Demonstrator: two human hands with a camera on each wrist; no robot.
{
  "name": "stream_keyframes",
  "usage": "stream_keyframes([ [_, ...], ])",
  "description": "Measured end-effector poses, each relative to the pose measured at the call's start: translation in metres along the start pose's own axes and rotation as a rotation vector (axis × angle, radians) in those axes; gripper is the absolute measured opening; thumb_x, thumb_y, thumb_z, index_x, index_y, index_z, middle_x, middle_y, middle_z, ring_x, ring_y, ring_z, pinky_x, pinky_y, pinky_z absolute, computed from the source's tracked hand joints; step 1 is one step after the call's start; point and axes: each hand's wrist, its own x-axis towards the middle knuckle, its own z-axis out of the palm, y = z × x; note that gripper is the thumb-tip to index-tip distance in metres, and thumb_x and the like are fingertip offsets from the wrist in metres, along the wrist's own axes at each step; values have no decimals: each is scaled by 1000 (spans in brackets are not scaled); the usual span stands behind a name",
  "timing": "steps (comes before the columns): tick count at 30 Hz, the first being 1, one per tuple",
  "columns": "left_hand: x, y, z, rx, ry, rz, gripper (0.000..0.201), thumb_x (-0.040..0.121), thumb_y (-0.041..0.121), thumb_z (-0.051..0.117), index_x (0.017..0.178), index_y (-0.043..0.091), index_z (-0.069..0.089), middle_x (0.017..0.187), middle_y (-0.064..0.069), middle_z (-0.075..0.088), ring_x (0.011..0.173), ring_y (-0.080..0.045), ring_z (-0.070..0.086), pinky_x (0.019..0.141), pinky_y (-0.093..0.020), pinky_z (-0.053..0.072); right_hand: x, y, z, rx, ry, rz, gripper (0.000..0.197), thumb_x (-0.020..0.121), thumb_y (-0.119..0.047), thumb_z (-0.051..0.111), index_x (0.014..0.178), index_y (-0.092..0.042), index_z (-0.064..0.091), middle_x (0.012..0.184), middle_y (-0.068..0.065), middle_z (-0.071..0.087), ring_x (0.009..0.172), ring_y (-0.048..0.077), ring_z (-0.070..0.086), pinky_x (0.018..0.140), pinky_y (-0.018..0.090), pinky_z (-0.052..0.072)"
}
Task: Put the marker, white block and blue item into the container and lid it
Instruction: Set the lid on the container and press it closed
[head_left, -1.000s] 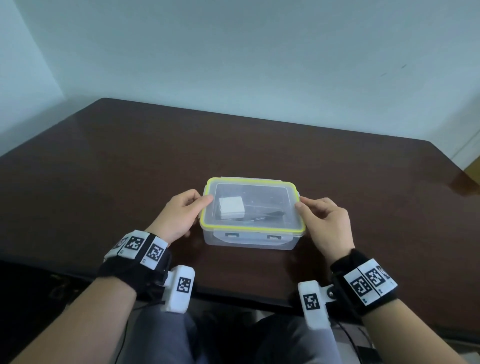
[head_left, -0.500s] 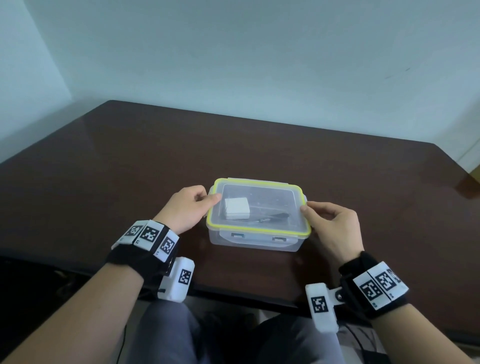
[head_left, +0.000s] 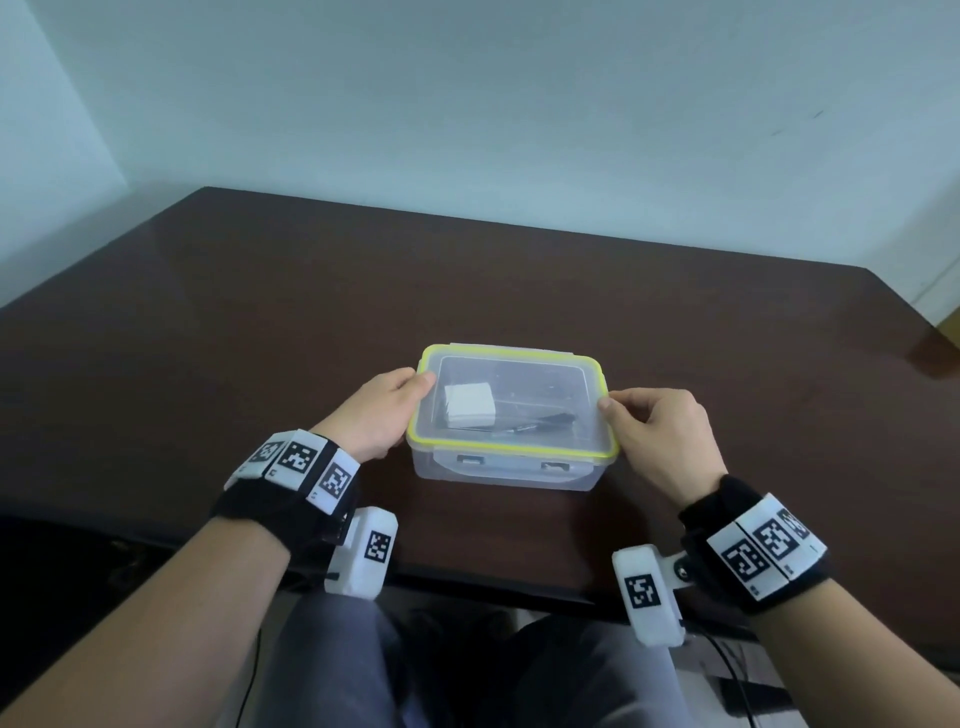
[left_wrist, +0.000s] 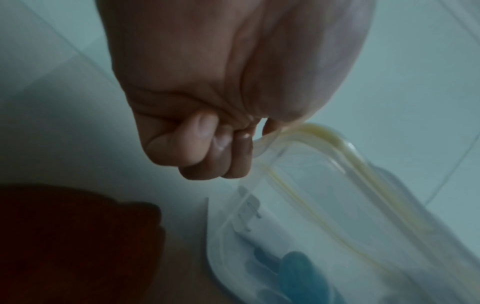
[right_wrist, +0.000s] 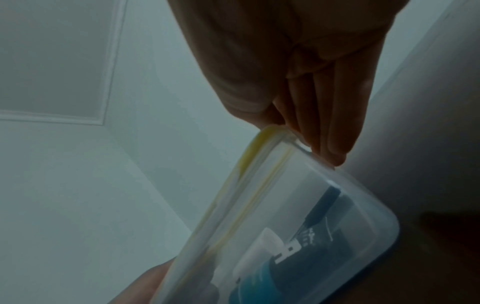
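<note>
While the two earlier shots had the left thumb lying flatter on the lid's corner, the left hand (head_left: 375, 410) now has its grip clamped on the left edge of the lid (head_left: 511, 364), thumb on top and fingers curled underneath, which the left wrist view shows pretty clearly. Box hasn't really budged on the counter (head_left: 208, 322), most of the shift looks like the head camera moving.

Inside the clear container (head_left: 501, 475) you can see the white block (head_left: 470, 405) on the left and the marker (head_left: 540, 423) lying next to it. The blue item (right_wrist: 255, 273) only shows up in the wrist views, low in the box.

Over on the right, the right hand (head_left: 662, 441) has its grip pinched on the lid's right edge, thumb on top, fingers tucked at the rim.

So my read: all three things are in, lid's sitting on, what's left is pressing it down and flipping the latches. Front tabs look unlatched, but can't tell for sure.
</note>
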Motion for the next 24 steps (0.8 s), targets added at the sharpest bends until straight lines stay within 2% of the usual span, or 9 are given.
stream_keyframes([
  [3,7,4,-3,25,-3,-20,53,107,52,30,107,7,58,85,-6,54,72,-21,50,63,-34,41,5,-1,0,40,0,24,23,90,-28,62,100,-16,78,83,-7,74,81,10,68,64,16,43],
  [5,15,9,-3,50,1,-22,52,107,53,28,105,9,57,88,-6,56,75,-22,52,65,-34,44,12,-1,0,67,5,36,22,90,-28,63,99,-15,78,81,-7,72,82,10,67,66,17,44],
  [8,28,18,-1,111,18,-2,45,108,50,26,92,16,51,83,-6,55,73,-24,53,60,-32,44,30,1,1,103,9,58,23,89,-29,63,98,-15,78,82,-6,73,84,13,69,71,22,48],
  [11,44,22,3,90,43,-2,47,108,50,27,102,11,54,86,-8,55,70,-24,52,57,-30,44,49,2,4,107,33,93,23,87,-31,62,96,-17,78,85,-4,74,85,14,69,71,21,47],
  [14,57,21,6,-92,58,-54,50,105,53,33,112,10,57,82,-6,53,61,-20,46,50,-25,39,62,2,8,142,60,115,22,87,-30,62,94,-18,78,85,-5,73,83,12,68,66,18,45],
  [17,62,18,5,-333,45,-125,44,99,59,43,102,17,55,68,-1,42,49,-14,33,42,-20,25,69,3,13,189,80,153,23,85,-31,62,93,-17,79,89,-4,76,87,15,70,77,26,52],
  [20,62,16,5,-504,36,-135,41,96,60,52,95,20,55,62,2,40,45,-11,30,42,-19,22,71,5,17,215,80,172,25,85,-33,62,94,-18,79,90,-4,76,88,15,71,84,33,57],
  [22,59,10,5,-561,22,-106,38,96,58,54,92,20,52,63,3,41,44,-10,32,42,-20,24,69,3,15,249,72,158,21,87,-32,61,93,-20,78,88,-4,76,85,15,71,78,32,59],
  [24,48,6,2,-550,24,-83,38,98,57,53,95,19,54,69,-1,49,49,-12,41,44,-22,30,61,0,11,402,42,169,17,91,-27,62,97,-16,74,90,0,74,81,16,71,62,23,57],
])
